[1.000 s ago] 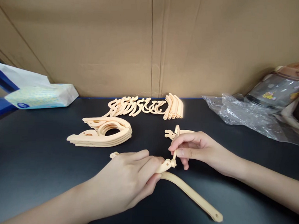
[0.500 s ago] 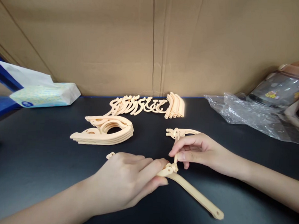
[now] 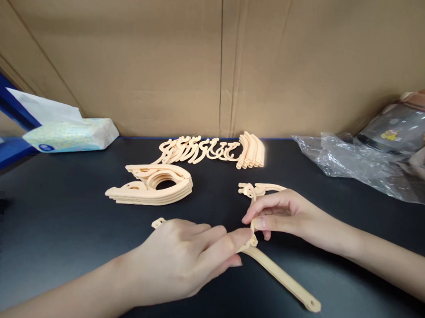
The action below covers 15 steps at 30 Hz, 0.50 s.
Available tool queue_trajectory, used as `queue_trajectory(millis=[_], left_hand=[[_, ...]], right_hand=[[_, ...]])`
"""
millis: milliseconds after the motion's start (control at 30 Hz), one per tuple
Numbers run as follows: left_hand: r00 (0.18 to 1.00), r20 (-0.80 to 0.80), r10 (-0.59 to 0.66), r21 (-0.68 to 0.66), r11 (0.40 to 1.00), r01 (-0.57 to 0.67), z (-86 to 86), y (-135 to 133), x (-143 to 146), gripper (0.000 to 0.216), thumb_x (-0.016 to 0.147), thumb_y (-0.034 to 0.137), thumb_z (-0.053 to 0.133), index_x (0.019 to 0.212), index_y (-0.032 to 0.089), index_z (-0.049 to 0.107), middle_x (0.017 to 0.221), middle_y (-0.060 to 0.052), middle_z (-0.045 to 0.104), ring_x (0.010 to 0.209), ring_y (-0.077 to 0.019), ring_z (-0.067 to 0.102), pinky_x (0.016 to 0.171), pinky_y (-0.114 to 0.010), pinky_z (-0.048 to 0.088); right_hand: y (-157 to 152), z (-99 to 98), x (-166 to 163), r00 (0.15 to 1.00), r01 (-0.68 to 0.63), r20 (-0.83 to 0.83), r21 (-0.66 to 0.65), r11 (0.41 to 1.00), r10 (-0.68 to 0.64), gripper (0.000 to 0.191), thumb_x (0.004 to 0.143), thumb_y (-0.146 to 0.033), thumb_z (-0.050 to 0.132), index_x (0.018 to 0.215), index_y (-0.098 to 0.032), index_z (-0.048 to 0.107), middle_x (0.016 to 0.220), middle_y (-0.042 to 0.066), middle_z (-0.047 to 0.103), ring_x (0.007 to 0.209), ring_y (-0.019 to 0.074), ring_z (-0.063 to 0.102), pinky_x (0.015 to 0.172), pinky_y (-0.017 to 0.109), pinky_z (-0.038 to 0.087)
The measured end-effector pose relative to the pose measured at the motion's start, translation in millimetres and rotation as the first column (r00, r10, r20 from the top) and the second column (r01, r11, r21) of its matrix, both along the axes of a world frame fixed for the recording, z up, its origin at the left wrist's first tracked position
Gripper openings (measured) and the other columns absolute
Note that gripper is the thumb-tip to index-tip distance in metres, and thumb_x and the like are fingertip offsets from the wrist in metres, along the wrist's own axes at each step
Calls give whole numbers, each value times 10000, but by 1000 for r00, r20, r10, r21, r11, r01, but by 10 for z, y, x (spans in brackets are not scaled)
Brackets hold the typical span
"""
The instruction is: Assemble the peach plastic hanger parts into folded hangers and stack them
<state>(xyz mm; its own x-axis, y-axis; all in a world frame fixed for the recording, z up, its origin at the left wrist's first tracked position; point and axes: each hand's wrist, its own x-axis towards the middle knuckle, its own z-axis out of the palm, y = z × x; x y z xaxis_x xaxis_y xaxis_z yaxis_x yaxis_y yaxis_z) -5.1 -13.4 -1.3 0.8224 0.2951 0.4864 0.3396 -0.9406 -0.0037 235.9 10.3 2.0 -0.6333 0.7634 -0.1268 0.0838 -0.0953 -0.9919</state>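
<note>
My left hand (image 3: 189,257) is closed around cream plastic hanger arms. One hanger arm (image 3: 284,276) slants out toward the lower right, with a hole at its end. Another arm's tip (image 3: 158,222) pokes out behind the knuckles. My right hand (image 3: 284,217) pinches a cream hanger hook (image 3: 254,232) between thumb and fingers, upright over the joint of the arms. My left index finger presses at the hook's base and hides most of the joint. Just behind my right hand lie more loose hanger pieces (image 3: 248,190), partly covered by it.
A stack of folded hangers (image 3: 167,197) lies left of centre. Behind it are a row of loose hooks (image 3: 191,151) and stacked hanger arms (image 3: 252,151). A tissue pack (image 3: 74,135) stands at the left, a clear plastic bag (image 3: 340,158) and a transparent container (image 3: 395,130) at the right.
My left index finger has moved forward onto the base of the hook and now covers the joint that showed before. The view has shifted slightly.
</note>
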Motion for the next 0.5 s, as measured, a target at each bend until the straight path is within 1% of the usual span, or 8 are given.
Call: queue_trajectory(millis=[133,233,333,400,500], left_hand=[[1000,6,6,24,1000,-6,-6,3,10,207,1016,213,412,1174,102,487,704,19,673,517,-124,642,433,-234,459],[1000,7,14,14,1000,-14,-10,7,13,207,1016,220,411,1165,102,496,673,28,644,496,-118,618,413,-233,431],[1000,-12,21,34,999,-21,-15,8,20,205,1016,219,409,1159,99,495,657,33,626,472,-118,588,400,-242,401],[999,-20,27,35,999,-26,-19,8,24,200,1017,220,405,1151,102,495,675,29,639,477,-118,591,402,-245,396],[999,-10,36,-10,999,-36,-24,9,22,189,1020,231,397,1136,115,491,779,2,691,551,-126,648,429,-243,422]], right_hand=[[-24,-2,4,1000,7,-13,-1,1000,-7,115,849,-257,694,920,-185,748,811,-8,690,653,64,580,647,179,496],[-34,-3,1,1000,11,-2,-5,1000,-11,120,848,-259,692,919,-177,744,809,-5,692,643,63,575,641,183,494],[-20,-2,-9,1000,1,4,1,1000,-1,112,846,-252,688,903,-171,740,809,-3,691,639,65,573,632,187,492],[-4,-3,-17,1000,-9,1,6,1000,9,112,845,-254,685,896,-170,738,803,-3,686,639,69,574,630,194,494],[7,0,-31,1000,5,17,15,1000,-5,134,844,-274,680,897,-161,730,795,3,677,628,79,572,632,217,502]])
